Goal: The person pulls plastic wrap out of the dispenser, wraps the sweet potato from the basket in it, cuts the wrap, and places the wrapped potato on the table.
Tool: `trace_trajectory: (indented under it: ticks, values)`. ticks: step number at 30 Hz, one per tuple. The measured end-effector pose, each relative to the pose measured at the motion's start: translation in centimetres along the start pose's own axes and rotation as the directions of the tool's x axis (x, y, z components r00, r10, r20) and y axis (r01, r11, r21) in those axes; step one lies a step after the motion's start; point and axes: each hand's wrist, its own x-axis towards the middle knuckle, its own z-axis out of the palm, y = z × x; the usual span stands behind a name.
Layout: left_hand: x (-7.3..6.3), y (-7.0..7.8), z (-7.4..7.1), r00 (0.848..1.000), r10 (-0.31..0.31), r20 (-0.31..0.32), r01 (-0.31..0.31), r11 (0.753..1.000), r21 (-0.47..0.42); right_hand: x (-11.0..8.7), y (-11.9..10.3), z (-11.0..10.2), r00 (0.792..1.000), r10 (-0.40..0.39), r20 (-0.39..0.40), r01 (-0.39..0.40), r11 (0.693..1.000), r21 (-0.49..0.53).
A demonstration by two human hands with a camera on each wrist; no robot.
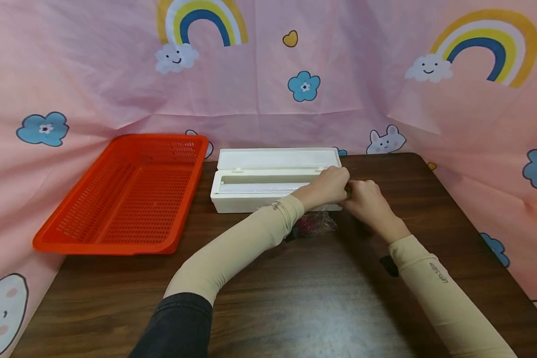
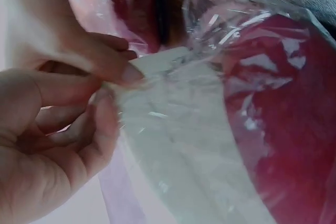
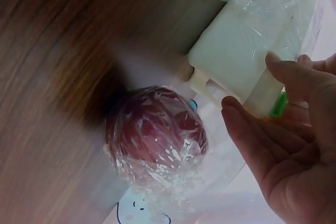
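A long white cling film box (image 1: 232, 204) lies with its lid raised and a roll of film (image 1: 250, 188) inside. Both hands meet at its right end. With curled fingers my left hand (image 2: 58, 135) pinches the edge of the cling film (image 2: 173, 108) at the box corner. The thumb and fingers of my right hand (image 3: 294, 140) grip around that same end, beside a small green piece (image 3: 280, 104). A red round fruit (image 1: 311, 224) wrapped in film lies before the box. Another wrapped red fruit (image 3: 157, 129) sits past the box's right end, hidden from the head view.
An orange-red perforated plastic basket (image 1: 179, 219) stands left of the box on the dark wooden table (image 1: 295, 298). A pink patterned cloth (image 1: 116, 74) hangs behind the table and along its sides.
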Motion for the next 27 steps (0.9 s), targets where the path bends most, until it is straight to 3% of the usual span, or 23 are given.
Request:
trace_trajectory:
  ticks: [2, 5, 10, 15, 24, 27]
  values:
    - [-0.4, -0.1, -0.2, 0.999, -0.012, 0.03, 0.013, 1.0, -0.011, -0.1, -0.1, 0.0, 1.0, 0.007, 0.006, -0.007, 1.0, -0.005]
    - [-1.3, -0.4, -0.9, 1.0, -0.001, 0.024, 0.002, 1.0, -0.006, -0.1, -0.2, -0.1, 1.0, 0.016, 0.022, -0.016, 1.0, -0.015]
    - [-4.2, -1.8, -3.2, 1.0, -0.028, -0.003, 0.028, 1.0, -0.003, 0.0, -0.5, -0.4, 0.998, 0.038, 0.056, -0.038, 0.999, -0.006]
    - [-7.6, -4.5, -4.9, 0.995, -0.095, -0.02, 0.094, 0.994, -0.051, -0.5, -0.8, -0.3, 0.991, 0.099, 0.091, -0.1, 0.995, 0.001]
    - [-13.0, -9.0, -5.3, 0.986, -0.125, -0.111, 0.124, 0.992, -0.015, -1.9, -1.8, -0.7, 0.98, 0.117, 0.159, -0.118, 0.993, -0.001]
    - [-14.4, -9.8, -5.1, 0.984, -0.13, -0.121, 0.132, 0.991, 0.005, -2.5, -2.8, -1.0, 0.989, 0.104, 0.108, -0.105, 0.995, -0.002]
